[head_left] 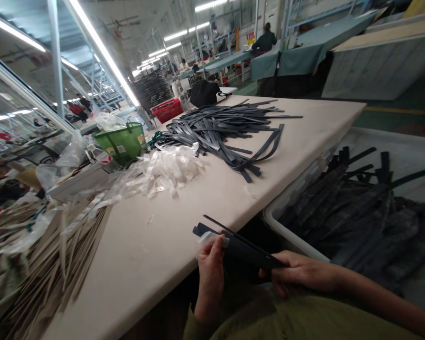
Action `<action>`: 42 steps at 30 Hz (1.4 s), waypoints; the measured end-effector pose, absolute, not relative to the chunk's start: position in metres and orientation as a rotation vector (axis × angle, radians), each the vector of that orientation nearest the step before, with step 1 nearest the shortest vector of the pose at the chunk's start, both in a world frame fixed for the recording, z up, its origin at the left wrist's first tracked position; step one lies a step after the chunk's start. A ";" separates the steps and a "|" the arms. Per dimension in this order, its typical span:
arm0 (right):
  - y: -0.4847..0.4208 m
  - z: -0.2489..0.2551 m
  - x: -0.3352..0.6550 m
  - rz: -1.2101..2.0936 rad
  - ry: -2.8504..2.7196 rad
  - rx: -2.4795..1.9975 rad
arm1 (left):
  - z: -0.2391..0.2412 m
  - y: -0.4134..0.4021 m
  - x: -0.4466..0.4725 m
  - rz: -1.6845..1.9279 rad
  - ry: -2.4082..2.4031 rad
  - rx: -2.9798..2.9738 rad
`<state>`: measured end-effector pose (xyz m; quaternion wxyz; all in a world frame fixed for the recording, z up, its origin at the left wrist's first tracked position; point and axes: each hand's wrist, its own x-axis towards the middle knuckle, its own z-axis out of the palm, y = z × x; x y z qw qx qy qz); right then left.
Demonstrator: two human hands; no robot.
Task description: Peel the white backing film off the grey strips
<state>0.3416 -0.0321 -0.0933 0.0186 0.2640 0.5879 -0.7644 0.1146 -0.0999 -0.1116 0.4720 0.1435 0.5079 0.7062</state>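
My right hand [301,271] is closed round a bundle of black strips [246,250] at its near end, low in front of my body. At the bundle's far end, my left hand [212,255] pinches a piece of white film [206,238] against or close beside the strips. The strips point up and left, their ends fanned a little over the table edge. On the table [156,245] beyond lies a large loose pile of black strips [216,125]. A heap of crumpled white film strips [170,167] is left of that pile.
To my right stands a white bin [286,233] full of dark strips [368,222]. Tan strips [67,250] hang over the table's left side. A green bag [122,144], a red basket [167,111] and a black bag [203,93] are farther back. A person [265,40] sits in the distance.
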 end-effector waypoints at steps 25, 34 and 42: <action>-0.035 -0.087 0.318 -2.590 1.869 1.062 | -0.109 -0.124 0.133 1.394 1.301 0.557; -0.042 -0.093 0.315 -2.593 1.970 1.185 | -0.104 -0.120 0.136 1.429 1.327 0.490; -0.028 -0.068 0.335 -2.510 2.220 1.338 | -0.102 -0.118 0.132 1.501 1.177 0.118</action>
